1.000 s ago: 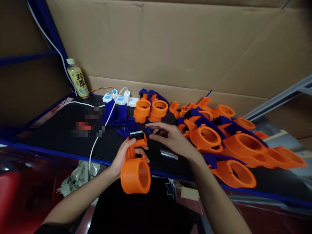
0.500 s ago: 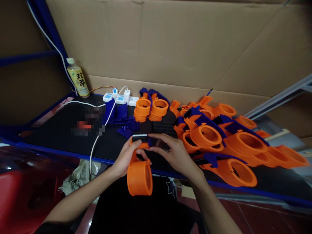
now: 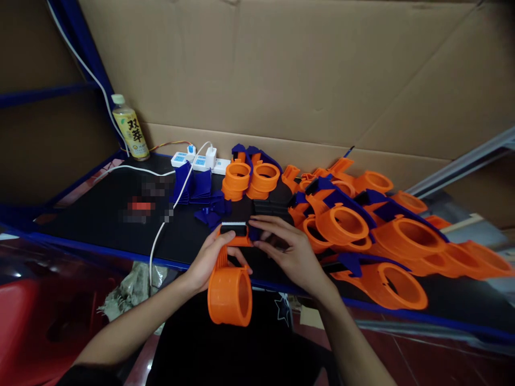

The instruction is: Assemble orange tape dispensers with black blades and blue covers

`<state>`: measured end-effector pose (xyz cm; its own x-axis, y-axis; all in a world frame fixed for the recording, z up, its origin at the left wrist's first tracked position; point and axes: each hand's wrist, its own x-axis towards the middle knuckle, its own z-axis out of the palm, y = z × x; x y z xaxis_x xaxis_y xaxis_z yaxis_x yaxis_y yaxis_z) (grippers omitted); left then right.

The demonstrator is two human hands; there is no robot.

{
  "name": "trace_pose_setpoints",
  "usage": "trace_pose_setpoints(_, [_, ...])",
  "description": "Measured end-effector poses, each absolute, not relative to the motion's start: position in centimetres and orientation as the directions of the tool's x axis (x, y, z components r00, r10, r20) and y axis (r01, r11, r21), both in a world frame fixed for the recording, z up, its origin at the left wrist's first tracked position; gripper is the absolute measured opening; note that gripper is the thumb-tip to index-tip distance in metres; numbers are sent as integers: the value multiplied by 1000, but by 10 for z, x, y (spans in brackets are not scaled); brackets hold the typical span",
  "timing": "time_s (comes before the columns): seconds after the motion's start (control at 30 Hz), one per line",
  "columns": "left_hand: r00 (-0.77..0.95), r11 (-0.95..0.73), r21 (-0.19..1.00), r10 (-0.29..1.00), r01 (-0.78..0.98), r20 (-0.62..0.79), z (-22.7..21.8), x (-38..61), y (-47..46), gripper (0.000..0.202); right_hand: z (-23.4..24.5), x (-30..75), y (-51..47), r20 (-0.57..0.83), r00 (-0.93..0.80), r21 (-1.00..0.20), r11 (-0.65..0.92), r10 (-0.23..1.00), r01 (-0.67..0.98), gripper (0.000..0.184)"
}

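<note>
My left hand (image 3: 209,260) grips the neck of an orange tape dispenser (image 3: 230,294), whose wide drum hangs toward me below the table edge. A black toothed blade piece (image 3: 234,229) sits at the dispenser's top end. My right hand (image 3: 287,252) is beside that end, with thumb and fingers pinched on a small dark blue part (image 3: 254,234) pressed against the dispenser's head. Both hands are over the front of the black table (image 3: 80,220).
A large pile of orange dispensers (image 3: 402,238) with blue flaps fills the right half of the table. Stacked orange drums (image 3: 250,179) and blue pieces (image 3: 197,187) lie behind my hands. A power strip (image 3: 197,161), white cable (image 3: 161,230) and drink bottle (image 3: 129,128) are at the back left. Cardboard walls the back.
My right hand came in from the table to the dispenser's head and closed on a small blue part there. The dispenser shifted slightly right in my left hand.
</note>
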<state>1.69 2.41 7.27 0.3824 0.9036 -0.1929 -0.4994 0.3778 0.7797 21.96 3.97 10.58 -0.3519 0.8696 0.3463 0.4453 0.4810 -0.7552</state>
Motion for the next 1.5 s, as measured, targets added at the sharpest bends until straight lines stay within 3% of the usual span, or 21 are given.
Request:
trace_pose_setpoints(0.2, [372,343,769,917,-540,-148,73,16,25,43,111,213,33,265,-401,-827,420,877,373,35])
trace_pose_setpoints(0.3, [353,325,786,924,-526,-146,72,17,26,47,110,207,31,268,-332,-849,384,904,362,36])
trace_pose_setpoints(0.43, [348,316,798,926,-514,-143,70,17,26,45,107,204,31,276,-231,-833,352,933,427,52])
trace_pose_setpoints(0.7, [316,293,826,937,-482,-149,70,18,26,38,106,209,29,323,-305,-830,423,896,365,45])
trace_pose_setpoints(1.0, [334,296,830,932,-472,-143,73,17,26,32,107,207,31,432,-420,-696,591,798,407,43])
trace_pose_setpoints(1.5, [302,243,883,945,-402,-123,71,20,22,34,108,214,29,488,-494,-561,692,720,454,41])
